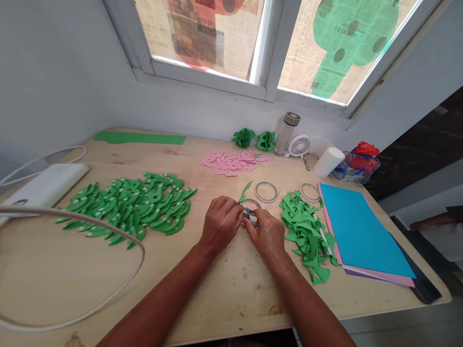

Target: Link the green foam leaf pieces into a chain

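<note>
Pale wooden table (235, 299) stands with its far edge against a white wall. Across its left half spreads a wide pile of curved green leaf-shaped pieces with pale tabs (119, 207); a looped white cable (143, 253) passes in front of them, and a tug on it could scatter their rows. Toward the right edge lies a rectangular sky-blue sheet (365, 226), and beside it a heap of angular green scraps (304, 231), close enough to the working spot that a good piece might get lost among them.

Near the table's middle, the right hand (266, 231) pinches a small silver-and-dark object (249, 212) between thumb and fingers. The left hand (222, 224) is curled against it; I cannot tell what it grips. Just above its fingertips rises a slim curved green strip (245, 191), which could crease or tear if pulled askew there.
</note>
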Demonstrator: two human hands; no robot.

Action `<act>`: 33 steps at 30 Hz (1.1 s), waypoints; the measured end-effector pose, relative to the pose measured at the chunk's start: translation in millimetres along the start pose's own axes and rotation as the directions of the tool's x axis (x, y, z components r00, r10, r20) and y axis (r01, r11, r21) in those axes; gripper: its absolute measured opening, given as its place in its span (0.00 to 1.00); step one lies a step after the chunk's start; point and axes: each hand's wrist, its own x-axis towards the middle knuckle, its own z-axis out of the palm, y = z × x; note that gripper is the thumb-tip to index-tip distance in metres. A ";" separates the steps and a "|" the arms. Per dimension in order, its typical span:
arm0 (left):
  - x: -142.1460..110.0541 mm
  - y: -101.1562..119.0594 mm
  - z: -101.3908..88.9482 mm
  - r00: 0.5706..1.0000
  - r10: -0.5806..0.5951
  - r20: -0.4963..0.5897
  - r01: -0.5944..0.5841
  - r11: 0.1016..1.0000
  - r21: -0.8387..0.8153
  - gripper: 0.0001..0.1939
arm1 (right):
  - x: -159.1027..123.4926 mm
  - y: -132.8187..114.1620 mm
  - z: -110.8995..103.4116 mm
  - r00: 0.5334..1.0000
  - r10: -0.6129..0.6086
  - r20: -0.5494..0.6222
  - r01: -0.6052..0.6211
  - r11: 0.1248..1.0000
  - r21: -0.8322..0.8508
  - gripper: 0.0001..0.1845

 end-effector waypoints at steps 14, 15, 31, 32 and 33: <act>-3.3 6.6 0.0 0.897 -0.441 0.042 0.415 0.804 -0.426 0.04 | 6.1 -1.5 -8.7 0.971 0.241 0.006 -0.194 0.767 0.611 0.15; -3.5 7.6 0.3 0.891 -0.451 0.052 0.427 0.793 -0.435 0.04 | 5.7 -3.2 -8.5 0.972 0.233 0.005 -0.184 0.752 0.633 0.14; -7.1 13.3 4.5 0.804 -0.547 0.233 0.568 0.593 -0.571 0.05 | 1.8 -5.6 -3.1 0.991 0.125 -0.052 -0.073 0.817 0.572 0.10; -6.8 13.6 4.1 0.803 -0.547 0.237 0.570 0.591 -0.571 0.05 | 1.9 -5.5 -2.9 0.990 0.129 -0.058 -0.073 0.818 0.570 0.10; -6.6 13.9 3.7 0.802 -0.547 0.241 0.573 0.589 -0.570 0.05 | 2.0 -5.4 -2.6 0.989 0.131 -0.065 -0.071 0.819 0.569 0.10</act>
